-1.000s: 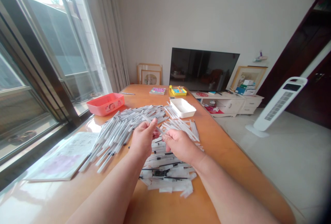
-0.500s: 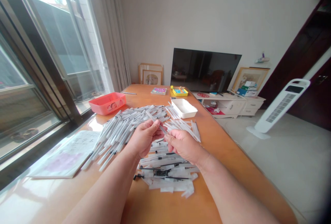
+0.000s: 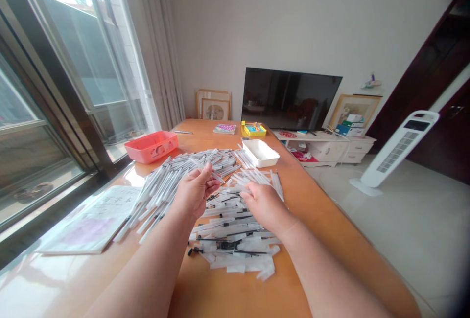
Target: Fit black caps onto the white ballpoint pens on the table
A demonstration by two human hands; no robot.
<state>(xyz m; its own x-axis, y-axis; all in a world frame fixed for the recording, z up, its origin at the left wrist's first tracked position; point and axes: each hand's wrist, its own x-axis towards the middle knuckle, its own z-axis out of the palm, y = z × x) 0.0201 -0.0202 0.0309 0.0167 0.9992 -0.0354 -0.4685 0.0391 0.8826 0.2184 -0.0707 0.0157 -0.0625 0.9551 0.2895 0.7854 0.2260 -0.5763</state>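
Head view, left to right: along the table's (image 3: 205,298) left edge by the window, an open booklet (image 3: 91,222) lying flat; farther back on that edge, a pink tray (image 3: 150,146). Spread from the tray toward mid-table, a broad heap of white pens (image 3: 172,176). Just right of that heap, left hand (image 3: 194,192) raised off the surface, fingers (image 3: 207,173) pinched narrow on a single pen (image 3: 213,176), its tip pointing right and away. Below and between both hands, a pile of torn clear wrappers and black refills (image 3: 231,239) near the table's front edge. Right hand (image 3: 264,203) low over that pile, fingers curled down onto it; whether anything held, cannot tell. Beyond, a smaller bundle of pens (image 3: 262,178), then a white tray (image 3: 260,152) close to the right edge. At the far edge, a yellow box (image 3: 253,128).
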